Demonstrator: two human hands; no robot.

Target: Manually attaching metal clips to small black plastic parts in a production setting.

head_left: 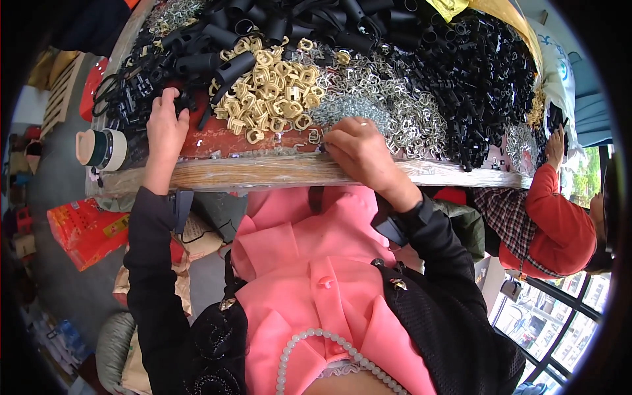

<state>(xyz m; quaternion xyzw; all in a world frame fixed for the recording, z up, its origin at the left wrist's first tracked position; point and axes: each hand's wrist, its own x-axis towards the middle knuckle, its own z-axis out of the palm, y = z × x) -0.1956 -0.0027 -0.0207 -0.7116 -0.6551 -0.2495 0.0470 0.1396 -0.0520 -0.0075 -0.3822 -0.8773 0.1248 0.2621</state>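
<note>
My left hand (166, 128) rests at the edge of a heap of small black parts (135, 92), its thumb and fingers apart and no part plainly held. A slotted black tube (232, 69) lies just right of it. Over the table's near edge my right hand (361, 151) is closed in a pinch, with a small dark speck by the fingertips; what it holds is too small to make out. Beyond its fingers lie a mound of tiny silvery pieces (349, 110) and bent silver metal clips (415, 125). Between my hands spreads a pile of gold-coloured metal fittings (270, 92).
A wooden rim (263, 174) runs along the table's near side. Several black tubes (352, 41) lie at the back, and more black parts (480, 85) at the right. Tape rolls (102, 149) stand at the left corner. Another person in a red sleeve (550, 217) reaches in at right.
</note>
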